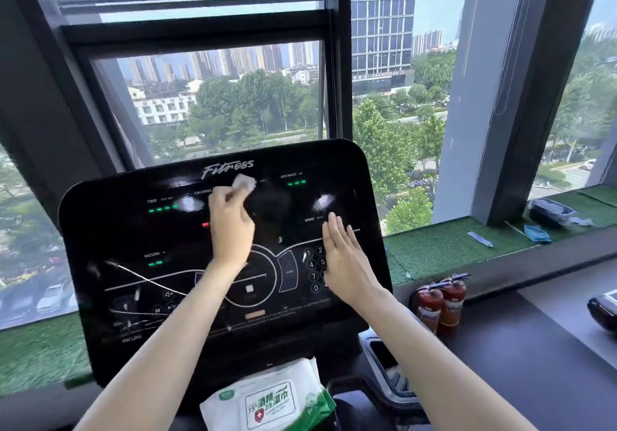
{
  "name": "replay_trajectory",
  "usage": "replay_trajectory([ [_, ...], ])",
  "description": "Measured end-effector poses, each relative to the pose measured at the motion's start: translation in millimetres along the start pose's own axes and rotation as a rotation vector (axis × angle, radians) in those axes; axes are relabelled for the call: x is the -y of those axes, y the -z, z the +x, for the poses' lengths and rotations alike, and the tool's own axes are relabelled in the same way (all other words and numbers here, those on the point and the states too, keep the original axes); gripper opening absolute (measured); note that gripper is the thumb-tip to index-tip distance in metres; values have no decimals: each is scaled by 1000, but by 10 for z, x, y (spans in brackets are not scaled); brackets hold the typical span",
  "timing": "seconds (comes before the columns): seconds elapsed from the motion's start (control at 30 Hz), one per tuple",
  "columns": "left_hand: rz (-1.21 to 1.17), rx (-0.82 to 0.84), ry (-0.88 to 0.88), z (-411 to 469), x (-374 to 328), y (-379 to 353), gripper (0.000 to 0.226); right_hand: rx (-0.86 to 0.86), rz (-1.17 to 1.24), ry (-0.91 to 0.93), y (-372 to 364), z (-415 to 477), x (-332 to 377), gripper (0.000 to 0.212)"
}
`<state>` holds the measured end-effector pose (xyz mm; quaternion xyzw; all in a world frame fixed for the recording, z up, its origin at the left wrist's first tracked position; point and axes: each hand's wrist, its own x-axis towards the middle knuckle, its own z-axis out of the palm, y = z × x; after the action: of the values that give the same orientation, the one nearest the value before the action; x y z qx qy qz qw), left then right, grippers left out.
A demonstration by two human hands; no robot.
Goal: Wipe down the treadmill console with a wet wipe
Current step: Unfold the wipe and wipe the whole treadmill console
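Ok: wipe pack (267,400) below console (133,230); extinguishers (440,303) rt.

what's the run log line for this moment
phase: wiping | left hand: holds wet wipe on console top | right hand: flat on keypad | wipes pack: below console

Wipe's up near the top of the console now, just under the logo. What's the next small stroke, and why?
Probably sweep the left hand and its wet wipe rightward along the top row toward the DISTANCE readout. The wipe sits just under the Fitness logo, left of that readout. The right hand lies flat over the number keypad, below that path.
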<state>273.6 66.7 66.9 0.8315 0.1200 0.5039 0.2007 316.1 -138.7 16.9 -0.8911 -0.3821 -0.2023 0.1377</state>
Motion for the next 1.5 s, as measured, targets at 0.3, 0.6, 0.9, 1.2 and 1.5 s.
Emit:
replay_trajectory([
  [0.3,35,122,-150,-52,270,205,44,0,-63,-83,52,7,197,73],
  [0.6,71,218,-231,-201,370,342,47,-48,-44,31,-147,35,625,81],
  [0.9,36,227,-243,-405,432,366,46,-72,-222,-41,-261,82,752,73],
  [1.2,160,151,-227,-480,726,647,50,-116,-197,-83,-374,111,810,64],
  [1.5,132,-6,30,-667,745,728,50,-134,-176,-97,-420,120,817,65],
])
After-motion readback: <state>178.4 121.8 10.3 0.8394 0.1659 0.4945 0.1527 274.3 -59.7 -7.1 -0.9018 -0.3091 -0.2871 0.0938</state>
